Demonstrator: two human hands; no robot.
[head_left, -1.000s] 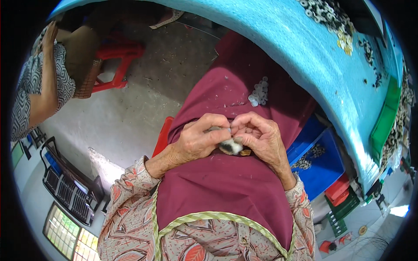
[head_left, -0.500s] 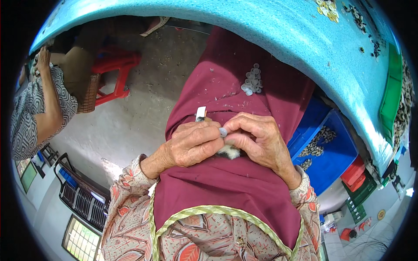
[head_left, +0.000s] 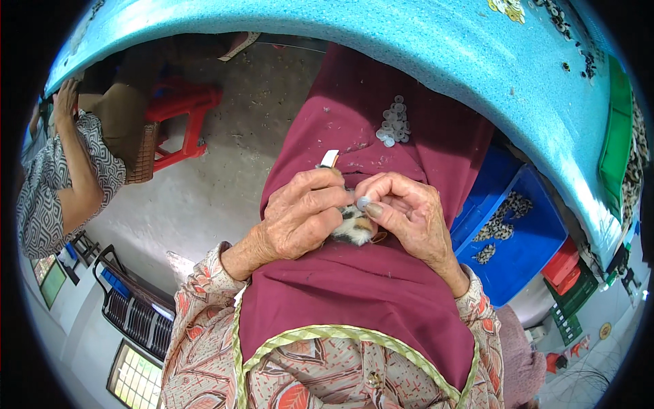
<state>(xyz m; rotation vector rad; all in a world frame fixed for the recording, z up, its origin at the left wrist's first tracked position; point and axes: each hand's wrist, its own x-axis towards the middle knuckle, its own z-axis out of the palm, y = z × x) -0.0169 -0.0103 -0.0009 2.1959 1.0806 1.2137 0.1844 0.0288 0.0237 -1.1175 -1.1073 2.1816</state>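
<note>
Over the maroon apron (head_left: 354,286) on my lap, my left hand (head_left: 300,213) is closed round a small furry plush piece (head_left: 353,230) in white, black and tan. A white fabric tag (head_left: 330,158) sticks up from it beyond my left fingers. My right hand (head_left: 412,215) pinches a translucent plastic washer (head_left: 362,203) between thumb and forefinger, right against the fur. Most of the plush piece is hidden under my left fingers. Farther up my lap lies a small pile of similar translucent washers (head_left: 393,124).
A blue-covered table (head_left: 436,48) curves across the far side, with small dark parts (head_left: 587,65) at its right. Blue bins (head_left: 521,255) holding spotted furry pieces stand at my right. Far left are a co-worker's arm (head_left: 78,167) and a red stool (head_left: 187,105).
My right hand has drawn slightly back from the left with the washer, and more of the fur shows. The tag has shifted right. The whole view has moved a little.
</note>
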